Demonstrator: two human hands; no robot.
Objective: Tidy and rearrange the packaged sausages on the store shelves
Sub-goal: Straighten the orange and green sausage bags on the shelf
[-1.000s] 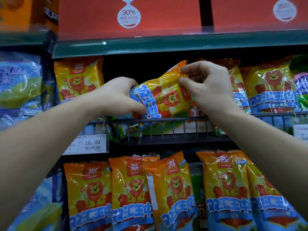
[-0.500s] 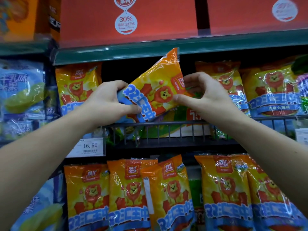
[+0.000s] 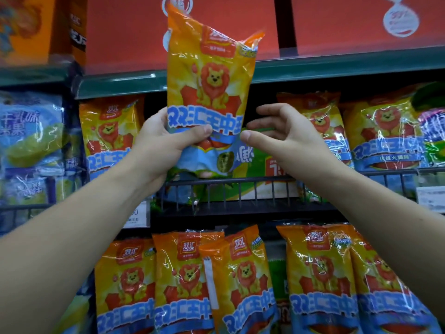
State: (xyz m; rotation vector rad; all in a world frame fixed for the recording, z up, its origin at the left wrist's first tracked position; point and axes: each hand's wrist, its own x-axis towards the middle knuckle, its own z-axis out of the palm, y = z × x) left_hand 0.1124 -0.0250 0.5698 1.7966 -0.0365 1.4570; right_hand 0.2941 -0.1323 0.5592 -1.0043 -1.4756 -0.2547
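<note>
An orange sausage pack (image 3: 209, 75) with a lion picture stands upright in front of the middle shelf, its top reaching over the green shelf edge (image 3: 313, 68). My left hand (image 3: 166, 141) grips its lower part, thumb across the blue lettering. My right hand (image 3: 281, 133) hovers just right of the pack with fingers spread, not holding it. Behind the pack a gap shows in the row, with a green pack (image 3: 255, 165) lying in it. Same orange packs stand left (image 3: 108, 133) and right (image 3: 320, 119) of the gap.
A black wire rail (image 3: 240, 182) fronts the middle shelf. Below it hangs a row of orange lion packs (image 3: 187, 280). Blue packs (image 3: 29, 131) fill the left bay. Red boxes (image 3: 337, 22) sit on the top shelf. A price tag (image 3: 137, 214) hangs under my left wrist.
The pack turned from tilted sideways to upright and rose higher. My right hand let go of its top corner and opened beside it. My left hand kept its grip.
</note>
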